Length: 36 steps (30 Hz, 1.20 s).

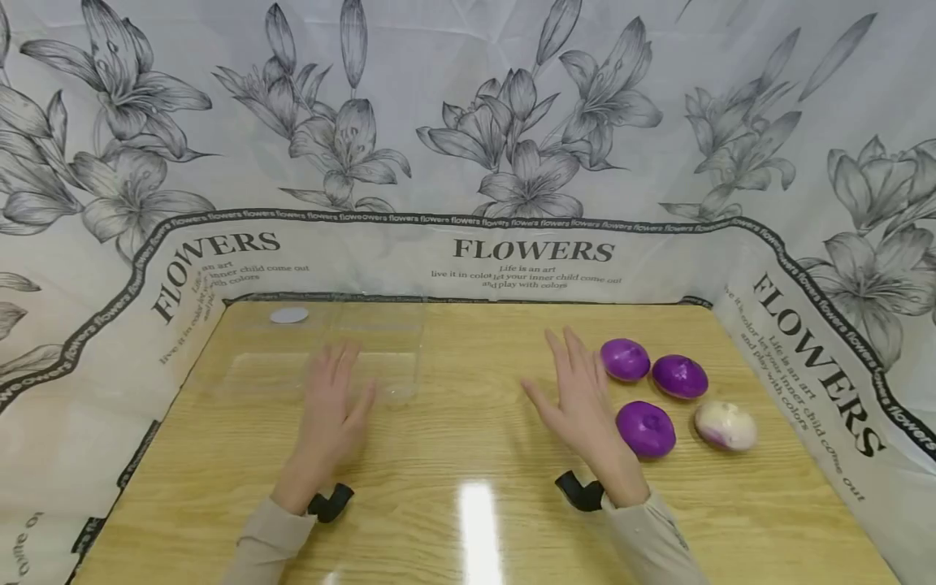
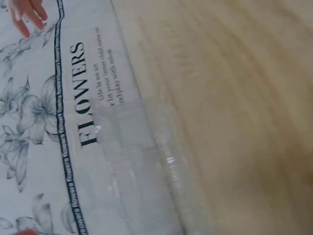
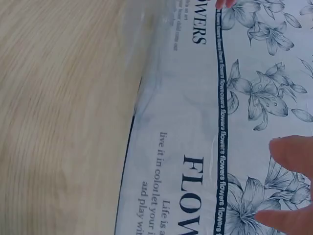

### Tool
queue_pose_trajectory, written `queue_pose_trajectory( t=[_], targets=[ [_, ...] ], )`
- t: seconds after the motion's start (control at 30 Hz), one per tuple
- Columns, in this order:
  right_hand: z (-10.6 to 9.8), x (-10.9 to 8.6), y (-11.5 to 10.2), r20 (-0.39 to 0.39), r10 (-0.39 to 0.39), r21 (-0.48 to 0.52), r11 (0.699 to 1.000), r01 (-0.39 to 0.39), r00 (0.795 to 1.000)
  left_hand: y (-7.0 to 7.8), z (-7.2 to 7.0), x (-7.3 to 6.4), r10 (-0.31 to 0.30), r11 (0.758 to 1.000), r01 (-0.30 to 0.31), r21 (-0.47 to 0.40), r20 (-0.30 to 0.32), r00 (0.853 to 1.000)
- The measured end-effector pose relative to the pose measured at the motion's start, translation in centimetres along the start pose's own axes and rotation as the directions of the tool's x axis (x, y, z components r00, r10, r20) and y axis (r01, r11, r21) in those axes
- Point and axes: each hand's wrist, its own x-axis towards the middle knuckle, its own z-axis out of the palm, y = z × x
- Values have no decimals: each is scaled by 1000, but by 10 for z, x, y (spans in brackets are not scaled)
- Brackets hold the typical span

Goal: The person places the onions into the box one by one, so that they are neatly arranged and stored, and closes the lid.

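Note:
Over the near side of a clear plastic box (image 1: 420, 341), my left hand (image 1: 332, 410) holds nothing, its fingers extended and blurred. Whether it touches the box, I cannot tell. My right hand (image 1: 581, 406) is held above the table with thumb and fingers spread, holding nothing. Just right of it lie round, glossy purple vegetables that look like turnips: one at the back (image 1: 625, 360), a darker one (image 1: 680, 376) and a nearer one (image 1: 647, 429). A mostly cream one with a purple patch (image 1: 725, 426) lies farthest right. In the right wrist view, the right fingers (image 3: 288, 215) show at the edge.
The wood-grain table (image 1: 453, 422) is bordered at the back and sides by a white cloth (image 1: 380, 252) with flower prints. A white oval (image 1: 289, 315) shows at the box's back left. Both wrists wear black straps (image 1: 581, 491).

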Motion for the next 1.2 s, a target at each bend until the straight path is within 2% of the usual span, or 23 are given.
queue_pose_trajectory(
  t=[0.07, 0.1, 0.13, 0.2, 0.27, 0.3, 0.4, 0.47, 0.5, 0.53, 0.6, 0.67, 0.73, 0.87, 0.9, 0.97, 1.03, 1.07, 1.1, 1.2],
  targets=[
    [3, 4, -1, -3, 28, 105, 994, -27, 1000, -4, -2, -2, -14, 994, -2, -113, -140, 990],
    [4, 6, -3, 3, 46, 169, 985, -46, 999, -6, -3, -4, -31, 987, -4, -159, -213, 977],
    [6, 7, -4, 14, 66, 243, 968, -67, 998, -8, -4, -6, -57, 979, -1, -205, -279, 959],
    [10, 11, -6, 41, 104, 377, 919, -112, 994, -10, -7, -10, -145, 953, 25, -303, -380, 914],
    [16, 13, -9, 75, 138, 487, 859, -157, 988, -13, -9, -14, -270, 904, 77, -421, -420, 866],
    [19, 14, -12, 96, 152, 544, 820, -180, 984, -13, -11, -16, -343, 868, 112, -484, -419, 841],
    [33, 15, -17, 152, 173, 682, 695, -230, 973, -12, -12, -23, -564, 709, 231, -667, -340, 752],
    [43, 15, -20, 183, 177, 760, 599, -253, 967, -11, -11, -29, -664, 606, 295, -739, -266, 699],
    [48, 14, -22, 197, 176, 790, 554, -263, 964, -9, -10, -32, -701, 565, 325, -759, -233, 674],
    [54, 14, -24, 210, 176, 816, 510, -272, 962, -8, -8, -35, -726, 529, 347, -775, -202, 657],
    [64, 13, -27, 237, 160, 861, 422, -284, 958, -4, -2, -40, -757, 483, 384, -787, -154, 635],
    [74, 13, -31, 267, 127, 893, 339, -295, 955, -1, 5, -44, -776, 454, 411, -790, -124, 619],
    [84, 14, -34, 294, 75, 922, 239, -304, 953, 0, 12, -46, -778, 440, 418, -795, -105, 619],
    [104, 16, -40, 350, -28, 937, 18, -349, 937, -2, 21, -47, -754, 432, 424, -796, -61, 654],
    [108, 16, -41, 365, -48, 930, -34, -366, 930, -4, 23, -47, -745, 418, 412, -809, -46, 666],
    [118, 16, -45, 392, -73, 910, -117, -399, 917, -5, 25, -47, -732, 394, 396, -829, -22, 681],
    [126, 17, -49, 414, -87, 888, -179, -423, 906, -7, 28, -46, -728, 381, 380, -843, -21, 685],
    [130, 18, -51, 422, -94, 879, -201, -433, 902, -8, 30, -45, -727, 376, 374, -848, -20, 686],
    [134, 19, -52, 430, -103, 871, -214, -442, 897, -9, 32, -44, -726, 380, 376, -845, -20, 688],
    [142, 22, -55, 450, -129, 850, -240, -468, 884, -15, 38, -38, -717, 415, 378, -827, -42, 696]
  ],
)
